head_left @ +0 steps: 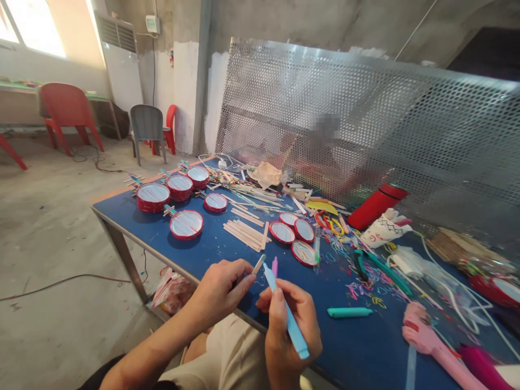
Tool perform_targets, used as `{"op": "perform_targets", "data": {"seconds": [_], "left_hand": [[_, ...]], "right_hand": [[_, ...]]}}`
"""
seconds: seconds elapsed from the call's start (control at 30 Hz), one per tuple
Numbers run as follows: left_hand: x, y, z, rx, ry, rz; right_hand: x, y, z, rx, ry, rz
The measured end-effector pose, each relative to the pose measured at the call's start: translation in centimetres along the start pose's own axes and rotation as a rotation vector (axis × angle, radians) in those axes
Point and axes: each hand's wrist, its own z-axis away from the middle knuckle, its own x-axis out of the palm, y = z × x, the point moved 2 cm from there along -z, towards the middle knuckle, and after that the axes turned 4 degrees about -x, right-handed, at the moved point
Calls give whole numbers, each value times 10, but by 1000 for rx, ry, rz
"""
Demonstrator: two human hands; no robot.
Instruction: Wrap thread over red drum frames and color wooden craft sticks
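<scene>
At blue table [211,246], left hand [225,287] pinching wooden stick [258,264], right hand [290,319] gripping blue marker [286,311]

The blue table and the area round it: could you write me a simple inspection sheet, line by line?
Surface: blue tabletop bearing red-rimmed discs, some stacked, and a row of flat sticks.
Things in hand: small wooden stick, light blue pen; the pen's tip is at or near the stick's end, contact unclear.
Clutter: string scraps, red bottle lying tilted, pink tool.
Grippers: none; bare left hand holds the stick, right hand the pen.
Cables: dark cable across the floor.
Surroundings: perforated metal panel behind the table; red chair and grey chair beyond.
</scene>
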Motion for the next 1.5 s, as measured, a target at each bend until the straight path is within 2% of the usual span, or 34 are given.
{"op": "perform_targets", "data": {"seconds": [0.13, 0.3, 0.57, 0.73, 0.87, 1.0, 1.13, 1.37, 1.5], "left_hand": [[0, -1, 0, 3, 7, -21], [-1, -1, 0, 4, 11, 2], [-2, 1, -1, -13, -26, 74], [-7, -3, -1, -8, -90, 213], [-8, -5, -3, -6, -116, 234], [-8, -6, -5, -16, -112, 232], [-8, -7, -5, -60, -176, 267], [-10, -7, -7, -33, -255, 211], [-9, -2, -7, -19, -203, 116]], "right_hand": [[-1, 1, -1, -14, -25, 19], [-1, 5, 0, 4, 63, -13], [-3, 9, -1, -30, 67, 24], [-1, 8, -5, -98, 9, 103], [1, 5, -7, -183, -25, 117], [1, 7, -8, -155, -36, 132], [3, 8, -9, -138, -61, 131], [4, 8, -8, -92, -76, 81], [-1, 9, -7, -191, -67, 22]]}}
